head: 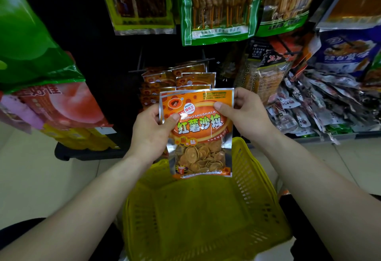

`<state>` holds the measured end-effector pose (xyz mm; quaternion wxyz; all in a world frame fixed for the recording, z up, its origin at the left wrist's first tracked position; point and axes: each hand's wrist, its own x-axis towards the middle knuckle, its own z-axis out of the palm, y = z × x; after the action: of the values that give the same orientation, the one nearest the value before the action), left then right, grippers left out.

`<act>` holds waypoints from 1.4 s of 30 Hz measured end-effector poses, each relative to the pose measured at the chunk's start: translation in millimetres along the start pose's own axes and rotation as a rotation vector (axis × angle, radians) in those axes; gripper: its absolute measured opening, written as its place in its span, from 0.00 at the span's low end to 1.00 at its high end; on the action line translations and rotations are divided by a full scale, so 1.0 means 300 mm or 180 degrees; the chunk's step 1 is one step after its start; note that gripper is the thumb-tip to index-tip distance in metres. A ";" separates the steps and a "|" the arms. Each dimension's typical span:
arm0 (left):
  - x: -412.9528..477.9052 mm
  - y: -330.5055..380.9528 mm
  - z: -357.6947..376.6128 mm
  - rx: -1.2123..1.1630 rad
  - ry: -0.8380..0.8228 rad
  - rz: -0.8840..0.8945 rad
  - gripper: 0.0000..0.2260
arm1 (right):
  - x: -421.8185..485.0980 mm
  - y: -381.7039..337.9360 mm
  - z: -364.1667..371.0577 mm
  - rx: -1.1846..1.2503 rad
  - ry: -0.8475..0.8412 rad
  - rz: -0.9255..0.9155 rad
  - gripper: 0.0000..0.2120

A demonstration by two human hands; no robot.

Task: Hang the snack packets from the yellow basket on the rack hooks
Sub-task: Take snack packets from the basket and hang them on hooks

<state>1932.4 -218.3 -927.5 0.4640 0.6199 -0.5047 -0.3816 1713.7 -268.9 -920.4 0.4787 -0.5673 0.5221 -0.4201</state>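
Shop shelving with a dark back panel fills the background, above a pale tiled floor (pixel 31 174).

Left thumb (pixel 172 118) presses the front of the packet (pixel 198 130) near its left edge; the remaining left fingers are behind the packet, so the left hand (pixel 151 135) grips it. Right thumb (pixel 221 108) presses the front near the upper right edge, with the other fingers wrapped behind the top right corner; the right hand (pixel 250 116) also grips it. A second silver edge shows along the packet's top and left side (possibly another packet behind; cannot tell).

Packet position: upright, facing the camera, held at frame centre, directly above the far rim of the basket (pixel 206 209). Orange chips are visible through its clear lower window.

Basket: yellow, slotted walls, at 6 o'clock from the packet, between the two forearms; its visible floor is bare.

Hung packets (pixel 185 79) of the same orange design sit on hooks (pixel 142 71) at 12 o'clock, just behind the held packet. Larger green-edged skewer packs (pixel 218 7) hang higher, also at 12 o'clock. Loose small packs (pixel 321 106) are heaped at 3 o'clock. A green and pink bag (pixel 41 79) hangs at 9 o'clock.
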 end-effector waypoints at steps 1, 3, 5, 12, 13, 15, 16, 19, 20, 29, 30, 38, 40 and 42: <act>0.000 0.000 -0.001 -0.0005 -0.0005 0.0017 0.05 | 0.001 0.001 0.000 -0.0004 -0.0008 0.0006 0.08; 0.001 0.001 -0.002 0.0033 -0.0020 0.0049 0.05 | 0.004 0.001 -0.006 -0.0028 -0.0062 -0.0028 0.08; 0.000 0.001 -0.002 0.0162 -0.0119 0.0097 0.06 | 0.009 -0.004 -0.017 -0.0091 -0.0154 -0.0088 0.09; -0.019 -0.026 0.015 0.0793 -0.0475 0.0311 0.06 | -0.004 -0.045 -0.035 -0.1650 -0.0571 -0.0727 0.07; -0.023 -0.033 0.020 0.0903 -0.0518 0.0372 0.08 | -0.011 -0.049 -0.027 -0.1967 -0.0718 -0.0867 0.07; -0.033 -0.046 0.031 0.0965 -0.0574 0.0484 0.09 | -0.024 -0.049 -0.008 -0.2318 -0.1110 -0.0881 0.08; -0.040 -0.048 0.035 0.0936 -0.0586 0.0520 0.09 | -0.029 -0.045 0.001 -0.2419 -0.1247 -0.0829 0.07; -0.043 -0.053 0.043 0.0659 -0.0660 0.0452 0.09 | -0.033 -0.038 0.006 -0.2678 -0.1127 -0.0897 0.06; -0.039 -0.052 0.038 0.0626 -0.0720 0.0368 0.10 | -0.032 -0.040 0.001 -0.2718 -0.0994 -0.0968 0.06; -0.029 -0.099 0.008 0.1169 -0.1016 0.0051 0.07 | -0.034 -0.037 -0.007 -0.2390 -0.0483 -0.0898 0.11; -0.031 -0.105 0.009 0.1202 -0.1030 0.0032 0.08 | -0.033 -0.034 -0.004 -0.2383 -0.0536 -0.0859 0.10; -0.004 -0.100 -0.040 0.1215 -0.1050 -0.0392 0.23 | -0.006 -0.074 -0.027 -0.3154 -0.0331 -0.1171 0.10; 0.000 -0.102 -0.063 0.1182 -0.0895 -0.0398 0.20 | 0.025 -0.098 -0.061 -0.3274 -0.0106 -0.1247 0.09; -0.002 -0.115 -0.077 0.1277 -0.0851 -0.0418 0.18 | 0.068 -0.112 -0.083 -0.3459 -0.0084 -0.1340 0.09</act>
<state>1963.4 -211.1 -954.1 0.2350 0.6751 -0.5859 -0.3818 1697.7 -292.1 -883.1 0.0317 -0.8283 0.5327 -0.1709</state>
